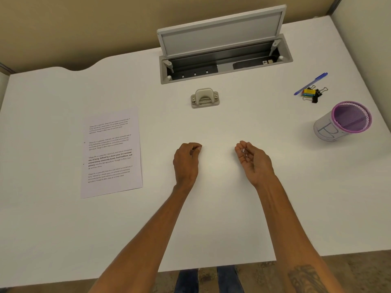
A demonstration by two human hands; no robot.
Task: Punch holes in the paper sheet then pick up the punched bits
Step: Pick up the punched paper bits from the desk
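Observation:
A printed paper sheet lies flat on the white desk to the left, with small holes at its left edge. A beige hole punch stands beyond my hands, near the desk's middle. My right hand is cupped palm-up, with several tiny white punched bits resting on its fingers. My left hand hovers palm-down to its left, thumb and fingers pinched together; whether a bit sits between them is too small to tell.
An open cable hatch with a raised lid sits at the desk's back. At the right are a blue pen, binder clips and a purple-rimmed mesh cup. The desk's front edge runs below my forearms.

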